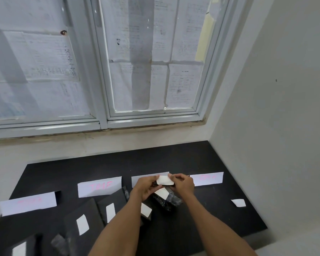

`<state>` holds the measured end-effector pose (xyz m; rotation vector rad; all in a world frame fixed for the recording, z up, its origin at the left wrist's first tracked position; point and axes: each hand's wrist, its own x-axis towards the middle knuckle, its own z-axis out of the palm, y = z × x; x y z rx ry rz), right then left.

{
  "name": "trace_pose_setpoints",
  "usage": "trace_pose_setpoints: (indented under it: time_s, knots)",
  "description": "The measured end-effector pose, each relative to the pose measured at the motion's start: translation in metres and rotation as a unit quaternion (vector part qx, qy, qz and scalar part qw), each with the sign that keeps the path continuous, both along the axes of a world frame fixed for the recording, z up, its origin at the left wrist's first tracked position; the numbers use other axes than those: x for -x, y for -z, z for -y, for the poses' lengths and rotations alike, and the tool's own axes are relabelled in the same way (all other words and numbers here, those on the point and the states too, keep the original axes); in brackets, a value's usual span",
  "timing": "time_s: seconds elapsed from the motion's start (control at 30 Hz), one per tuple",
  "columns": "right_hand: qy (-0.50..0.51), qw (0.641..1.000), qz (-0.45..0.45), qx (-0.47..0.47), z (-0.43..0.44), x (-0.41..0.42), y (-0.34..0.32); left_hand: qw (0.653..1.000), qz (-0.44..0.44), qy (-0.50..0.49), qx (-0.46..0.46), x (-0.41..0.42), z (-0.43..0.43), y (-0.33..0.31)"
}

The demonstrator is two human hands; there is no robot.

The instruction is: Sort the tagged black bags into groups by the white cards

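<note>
Black bags: flat tagged ones lie left of and below both hands; one glossy bag sits directly beneath them.
Black table: under everything.
White cards: four in a row, two left of the hands, one behind, one right.
Left hand: pinching the white tag.
Right hand: gripping the same tag's right edge.
Loose tag: well right of the hands.

Both hands grip white tag above black bags.

Glossy crinkled plastic bag (white paper tag) on matt black tabletop.
</note>
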<state>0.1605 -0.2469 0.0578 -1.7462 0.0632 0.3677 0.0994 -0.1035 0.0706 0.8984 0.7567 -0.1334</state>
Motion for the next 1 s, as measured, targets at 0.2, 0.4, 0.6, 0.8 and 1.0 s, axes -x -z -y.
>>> trace_pose_setpoints:
  time_s: [0.2, 0.4, 0.6, 0.8, 1.0]
  knots:
    - [-0.077, 0.994, 0.075, 0.034, -0.002, -0.002, 0.006, 0.999, 0.018, 0.016, -0.042, 0.006, -0.011, 0.0]
    - [-0.146, 0.986, 0.074, 0.027, -0.004, -0.007, 0.008, 0.992, 0.076, 0.046, -0.084, 0.012, -0.018, -0.001]
    - [-0.186, 0.978, 0.07, 0.062, 0.011, -0.011, 0.004, 0.99, 0.054, 0.105, -0.083, 0.01, -0.024, -0.007]
    - [-0.198, 0.975, 0.064, 0.084, 0.016, -0.011, -0.002, 0.967, 0.072, 0.152, -0.192, 0.007, -0.021, -0.006]
    - [-0.211, 0.968, 0.058, 0.124, 0.016, -0.013, -0.008, 0.873, 0.042, 0.26, -0.41, 0.004, -0.028, 0.0]
